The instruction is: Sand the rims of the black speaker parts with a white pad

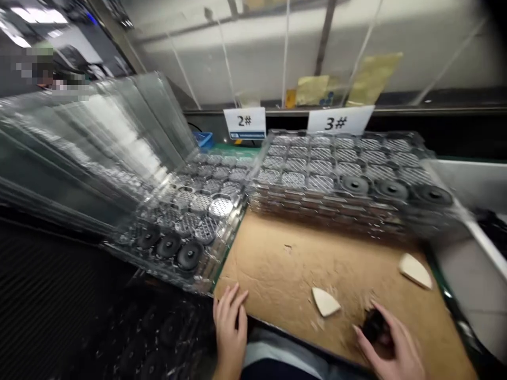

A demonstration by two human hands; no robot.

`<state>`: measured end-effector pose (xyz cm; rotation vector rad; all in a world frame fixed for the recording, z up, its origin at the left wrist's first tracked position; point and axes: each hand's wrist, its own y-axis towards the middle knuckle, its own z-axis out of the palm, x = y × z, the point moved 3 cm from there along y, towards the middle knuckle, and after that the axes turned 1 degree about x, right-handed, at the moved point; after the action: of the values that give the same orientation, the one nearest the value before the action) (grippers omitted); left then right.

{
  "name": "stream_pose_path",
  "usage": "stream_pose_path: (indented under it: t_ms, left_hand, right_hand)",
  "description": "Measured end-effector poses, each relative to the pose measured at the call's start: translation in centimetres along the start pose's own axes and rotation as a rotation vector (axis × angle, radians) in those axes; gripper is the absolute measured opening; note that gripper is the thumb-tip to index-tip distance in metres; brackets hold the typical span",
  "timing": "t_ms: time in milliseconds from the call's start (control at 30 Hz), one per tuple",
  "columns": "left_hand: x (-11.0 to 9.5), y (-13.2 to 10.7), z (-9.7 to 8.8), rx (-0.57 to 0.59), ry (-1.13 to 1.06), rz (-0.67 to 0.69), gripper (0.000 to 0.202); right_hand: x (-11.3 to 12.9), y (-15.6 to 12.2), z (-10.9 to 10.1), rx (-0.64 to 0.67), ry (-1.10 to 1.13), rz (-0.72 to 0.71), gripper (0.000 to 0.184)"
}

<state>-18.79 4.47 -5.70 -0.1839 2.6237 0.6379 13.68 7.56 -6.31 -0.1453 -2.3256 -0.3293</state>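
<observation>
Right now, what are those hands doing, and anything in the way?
Right hand holding a black part. Left hand at near-left corner of cardboard. White wedge lies between them, touching neither.

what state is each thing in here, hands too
left hand: open, at brown board's near left corner
right hand: thumb and fingers around black piece
black piece: held, blurred
white wedges: lying apart on board
3# sign: upright
clear trays below it: stacked, black discs in front row
</observation>
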Motion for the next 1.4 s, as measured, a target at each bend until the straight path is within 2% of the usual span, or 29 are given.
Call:
stream_pose_path:
  t_ms: [67,100,133,233,300,367,533,633,700,767,833,933,967,1033,1100,1233,1300,1400]
  left_hand:
    - [-1.5,0.3,-0.9,0.072,-0.101,-0.012,0.035]
    - [-2.6,0.4,-1.4,0.114,-0.191,0.015,0.036]
    - [-3.9,0.6,-1.9,0.149,-0.291,0.070,0.037]
    - [-8.0,0.9,-2.6,0.316,-0.541,0.320,0.045]
    - [-10.1,1.0,-2.6,0.436,-0.650,0.502,0.057]
    - [-11.2,1.1,-2.4,0.519,-0.717,0.590,0.062]
    - [-11.4,1.7,-2.2,0.617,-0.680,0.599,0.073]
    - [-11.0,1.5,-2.4,0.638,-0.657,0.552,0.065]
    - [-10.8,1.1,-2.5,0.641,-0.706,0.465,0.065]
    - [-10.4,0.8,-2.3,0.652,-0.808,0.284,0.067]
    - [-9.7,0.7,-1.8,0.669,-1.000,-0.049,0.062]
    - [-8.6,0.8,-1.0,0.695,-1.454,-0.706,0.053]
    - [-8.4,0.9,-0.8,0.700,-1.604,-0.886,0.052]
    - [-8.0,1.5,-0.7,0.685,-1.825,-1.095,0.052]
    - [-7.6,2.1,-0.8,0.644,-1.932,-1.152,0.052]
    - [-7.4,2.6,-1.2,0.614,-1.982,-1.143,0.055]
    - [-7.8,2.6,-1.3,0.611,-1.973,-1.143,0.057]
    - [-8.9,2.7,-1.4,0.600,-1.944,-1.145,0.056]
  right_hand:
    - [1.9,-0.4,-0.4,0.057,0.182,0.166,0.062]
    - [3.2,-0.7,-0.2,0.133,0.307,0.241,0.061]
    - [4.5,-1.1,0.1,0.241,0.433,0.304,0.061]
    - [8.6,-2.4,1.4,0.721,0.793,0.412,0.066]
    - [10.5,-3.0,1.6,0.927,0.933,0.425,0.068]
    - [11.3,-3.1,1.4,0.958,0.992,0.438,0.065]
    - [10.6,-3.2,1.3,0.862,1.000,0.537,0.063]
    - [10.5,-3.2,1.6,0.823,0.753,0.398,0.066]
    - [10.6,-3.0,1.7,0.811,0.581,0.260,0.072]
    - [10.5,-2.4,1.6,0.798,0.477,0.183,0.074]
    - [9.6,-1.1,1.4,0.726,0.370,0.160,0.066]
    - [7.6,1.3,1.0,0.487,0.156,0.154,0.052]
    - [7.0,1.9,1.1,0.414,0.098,0.148,0.050]
    - [6.4,2.5,1.6,0.334,0.029,0.114,0.044]
    - [6.4,2.4,2.4,0.324,0.015,0.058,0.037]
    - [7.8,2.1,3.6,0.384,0.052,-0.063,0.030]
    - [8.8,2.8,3.4,0.425,0.077,-0.114,0.027]
    - [11.6,3.9,2.2,0.429,0.118,-0.152,0.025]
